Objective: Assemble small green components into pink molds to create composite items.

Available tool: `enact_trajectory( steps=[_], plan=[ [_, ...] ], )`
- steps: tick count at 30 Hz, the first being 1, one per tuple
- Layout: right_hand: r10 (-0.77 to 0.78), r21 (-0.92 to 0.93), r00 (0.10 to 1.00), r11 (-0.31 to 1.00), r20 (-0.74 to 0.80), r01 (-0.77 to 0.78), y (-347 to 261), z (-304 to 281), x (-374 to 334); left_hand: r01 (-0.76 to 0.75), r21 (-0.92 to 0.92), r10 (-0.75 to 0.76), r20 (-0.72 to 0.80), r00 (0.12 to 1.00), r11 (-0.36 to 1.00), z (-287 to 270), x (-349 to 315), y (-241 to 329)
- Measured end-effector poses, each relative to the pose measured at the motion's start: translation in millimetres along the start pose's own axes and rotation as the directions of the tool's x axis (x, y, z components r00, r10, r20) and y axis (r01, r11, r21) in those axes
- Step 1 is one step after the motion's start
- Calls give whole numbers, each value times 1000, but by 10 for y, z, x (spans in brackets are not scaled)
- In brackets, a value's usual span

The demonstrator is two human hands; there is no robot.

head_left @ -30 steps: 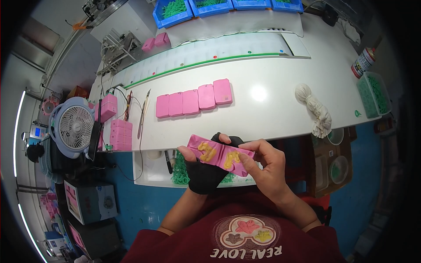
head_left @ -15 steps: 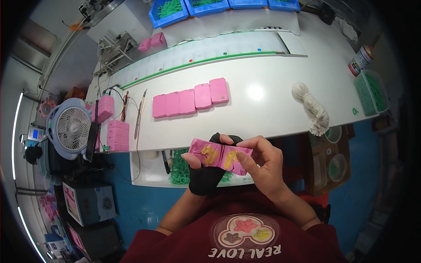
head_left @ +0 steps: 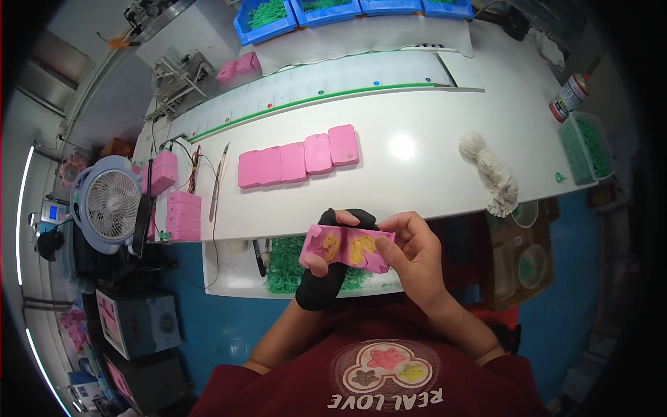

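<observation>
A pink rubber mould is spread open in both hands above the table's front edge, with yellow patches inside both halves. My left hand, in a black fingerless glove, grips its left half from below, with the thumb at the lower left corner. At the right half, my right hand is bare and pinches the edge between thumb and fingers. Farther back on the white table lies a row of several closed pink blocks.
Below the table edge, an open drawer holds green rings. Beyond the blocks runs a white belt with coloured dots. Pink block stacks and a fan stand left. A bundled cloth and spray can are right.
The opened mould has turned slightly in my hands, and my left thumb has moved down to its lower corner. Coloured dots on the belt have shifted left.
</observation>
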State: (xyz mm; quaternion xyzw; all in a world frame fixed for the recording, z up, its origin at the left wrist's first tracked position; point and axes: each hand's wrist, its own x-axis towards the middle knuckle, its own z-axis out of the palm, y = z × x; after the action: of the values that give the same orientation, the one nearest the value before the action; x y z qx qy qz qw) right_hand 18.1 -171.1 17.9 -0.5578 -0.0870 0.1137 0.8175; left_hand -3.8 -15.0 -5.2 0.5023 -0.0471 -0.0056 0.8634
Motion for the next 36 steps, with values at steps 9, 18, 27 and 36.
enact_trajectory(
  steps=[9, 18, 27, 36],
  plan=[
    [262, 143, 964, 954, 34, -265, 174, -83, -21, -150, 299, 163, -19, 986, 942, 16, 10, 73],
    [290, 170, 957, 942, 19, -289, 194, -62, -31, -196, 339, 216, -21, 976, 920, -17, -11, 31],
    [224, 116, 974, 967, 40, -228, 113, -11, -16, 24, 574, 98, -181, 979, 818, 113, 19, 140],
    [261, 86, 965, 961, 27, -262, 137, -6, -2, 187, 413, -74, -274, 959, 891, 94, 8, 149]
  ],
)
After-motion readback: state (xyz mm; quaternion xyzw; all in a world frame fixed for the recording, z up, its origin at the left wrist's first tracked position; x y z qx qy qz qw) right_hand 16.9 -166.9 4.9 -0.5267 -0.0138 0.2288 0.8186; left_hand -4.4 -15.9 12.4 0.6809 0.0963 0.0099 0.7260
